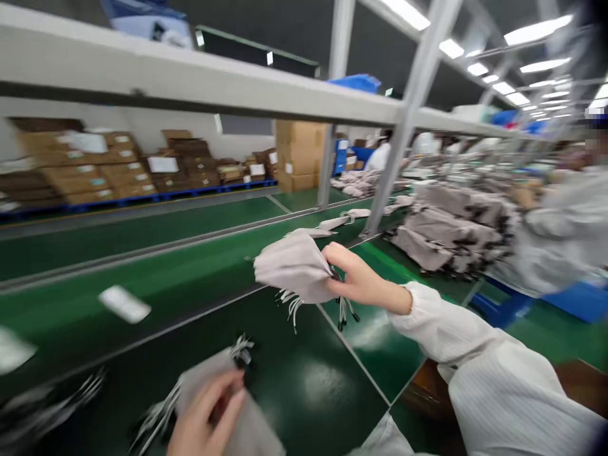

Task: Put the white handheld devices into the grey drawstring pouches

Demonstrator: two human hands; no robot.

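My right hand (356, 278) is raised over the green belt (142, 285), fingers pinched shut on a grey drawstring pouch (294, 266) whose cords dangle below it. At the bottom edge my left hand (204, 421) lies on a second grey pouch (228, 405) resting on the dark green table (304, 386), fingers curled onto the fabric; this hand is smeared by motion. The cords of that pouch trail out to the left.
Stacks of grey pouches (451, 228) are piled at the right beside a metal post (399, 139). A person in white (565, 234) sits at far right. A white tag (124, 304) lies on the belt. Cardboard boxes (95, 164) line the back wall under a shelf.
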